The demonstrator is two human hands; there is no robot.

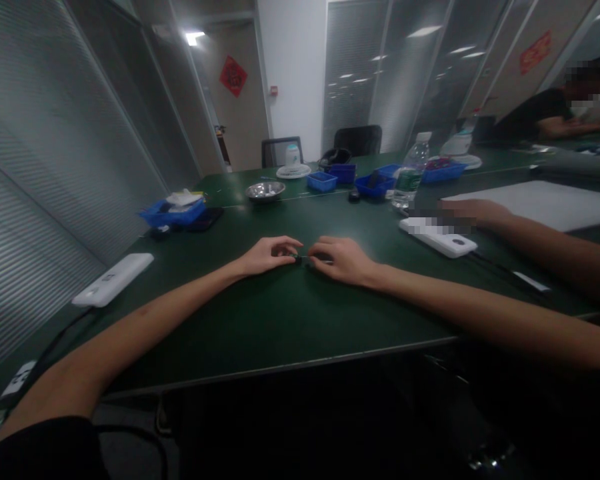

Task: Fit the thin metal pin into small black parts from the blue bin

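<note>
My left hand [273, 255] and my right hand [341, 260] rest on the dark green table [280, 320], fingertips nearly meeting. Both are pinched on a small dark part [303, 261] between them, too small to name. The fingers of each hand are curled together. Both forearms stretch out across the table towards the middle.
A white device [114, 279] lies at the left, another white device [437, 235] at the right beside a co-worker's hand [475, 212]. Further back stand several blue trays [173, 213], a metal bowl [265, 191], a water bottle [411, 175] and a small fan [293, 165]. The table's near edge [300, 363] runs below my arms.
</note>
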